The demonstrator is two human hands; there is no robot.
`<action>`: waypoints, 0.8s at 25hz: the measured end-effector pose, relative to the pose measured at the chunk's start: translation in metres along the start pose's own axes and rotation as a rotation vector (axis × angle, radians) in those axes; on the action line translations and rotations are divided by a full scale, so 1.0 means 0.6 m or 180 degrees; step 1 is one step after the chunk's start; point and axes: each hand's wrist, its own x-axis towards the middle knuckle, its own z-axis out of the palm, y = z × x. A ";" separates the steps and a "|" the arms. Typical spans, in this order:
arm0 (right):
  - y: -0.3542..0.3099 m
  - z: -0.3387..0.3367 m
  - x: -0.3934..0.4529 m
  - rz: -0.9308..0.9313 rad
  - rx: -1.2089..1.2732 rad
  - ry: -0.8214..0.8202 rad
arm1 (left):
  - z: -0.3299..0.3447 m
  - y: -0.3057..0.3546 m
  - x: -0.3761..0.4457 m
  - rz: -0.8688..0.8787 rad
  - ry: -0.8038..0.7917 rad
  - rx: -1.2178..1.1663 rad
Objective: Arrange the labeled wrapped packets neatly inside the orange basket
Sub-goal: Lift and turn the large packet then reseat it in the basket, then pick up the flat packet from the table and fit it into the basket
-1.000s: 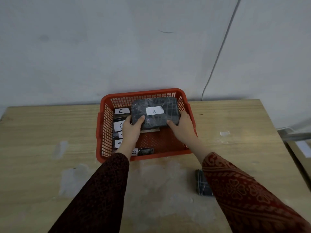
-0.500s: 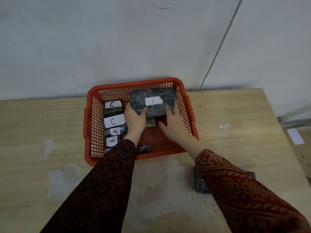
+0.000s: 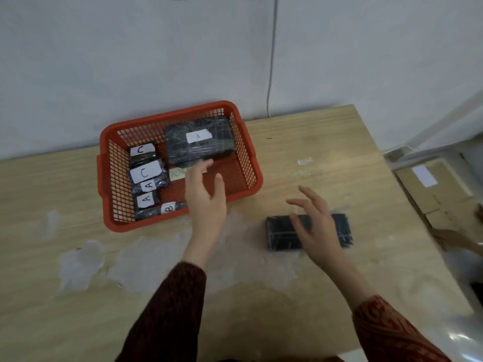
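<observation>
— Where does the last packet lie?

— The dark wrapped packet (image 3: 285, 232) is flat on the wooden table (image 3: 78, 296), outside the orange basket (image 3: 180, 114) and well to its right, near the table's front. Its long axis runs left to right, roughly along the near edge. No label shows on the side I can see.

— And which hand is closer?

— The right hand (image 3: 317, 226), plainly. It hangs right over the packet, fingers spread and empty, palm down, covering the middle so that only the two ends show. I cannot tell whether it touches the wrap. The left hand (image 3: 206, 202) is open too and holds nothing; it sits at the basket's near rim, fingertips reaching toward the big packet marked A (image 3: 200, 143) at the back right of the basket.

— So the coming move?

— My guess is a grasp across the short width from above with the right hand, then a carry leftward and away from the body — the basket lies that way. The free floor is the front right part; the left side holds a column of small packets marked C, C, A, A (image 3: 146, 178), with one marked B (image 3: 162, 210) along the near wall.

— The surroundings?

— Pale wood with whitish scuffed patches, a plain grey wall (image 3: 130, 61) behind with a thin cable (image 3: 270, 61) running down it, and cardboard boxes (image 3: 431, 189) past the table's right edge.
</observation>
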 end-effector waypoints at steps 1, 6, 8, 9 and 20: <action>0.034 -0.014 -0.019 0.0280 -0.0202 0.0079 | 0.008 0.005 -0.040 0.0126 -0.0207 -0.0146; 0.155 -0.063 -0.081 0.1587 -0.0449 -0.0114 | 0.075 -0.022 -0.187 -0.0360 -0.1415 -0.0169; 0.169 -0.065 -0.092 0.1519 -0.0225 -0.0346 | 0.095 -0.039 -0.210 -0.0822 -0.1568 0.0207; 0.169 -0.063 -0.096 0.1427 -0.0152 -0.0413 | 0.101 -0.044 -0.216 -0.1019 -0.1635 0.0297; 0.101 -0.125 -0.054 -0.0015 -0.0085 -0.0122 | 0.035 0.008 -0.181 -0.0839 -0.0870 0.0043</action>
